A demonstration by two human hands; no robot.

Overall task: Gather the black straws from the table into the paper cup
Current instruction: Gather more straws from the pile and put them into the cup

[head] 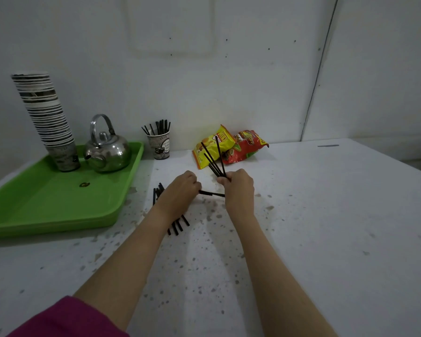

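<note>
My right hand (pixel 238 188) grips a bunch of black straws (pixel 214 159) that fan upward from its fist. My left hand (pixel 182 188) pinches one end of a single black straw (pixel 212 193) lying level between the two hands. More black straws (pixel 178 226) lie on the white table under my left wrist, partly hidden by it. The paper cup (pixel 159 148) stands upright at the back near the wall, with several black straws standing in it.
A green tray (pixel 58 210) on the left holds a steel kettle (pixel 107 152) and a tall stack of paper cups (pixel 46 117). Two snack bags (pixel 229 147) lie behind my hands, right of the paper cup. The speckled table (pixel 326 215) extends right.
</note>
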